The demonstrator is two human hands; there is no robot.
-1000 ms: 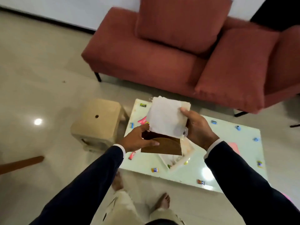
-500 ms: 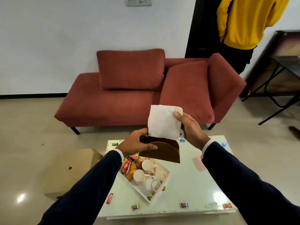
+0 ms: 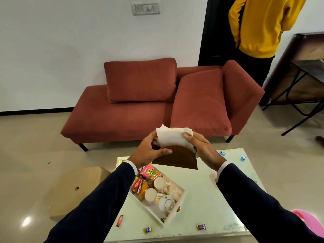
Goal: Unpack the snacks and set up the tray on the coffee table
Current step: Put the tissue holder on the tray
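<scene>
A brown wooden napkin holder (image 3: 177, 157) hangs in the air above the coffee table (image 3: 206, 199), gripped by my left hand (image 3: 149, 151). A stack of white napkins (image 3: 172, 138) sits partly down in its slot, and my right hand (image 3: 201, 148) pinches their right side. Below on the table stands a white tray (image 3: 181, 199) holding two white cups (image 3: 152, 195), a small white teapot (image 3: 167, 204) and several bright snack packets (image 3: 140, 185).
Wrapped candies (image 3: 201, 227) lie scattered over the table top. A red sofa (image 3: 122, 116) stands behind it, a cardboard box (image 3: 77, 190) on the floor at left, a dark side table (image 3: 308, 71) at right. A person in a yellow sweatshirt (image 3: 259, 25) stands by the doorway.
The view has tilted up from the table to the sofa and room. The napkins have gone lower into the holder, and my hands have closed in around it.
</scene>
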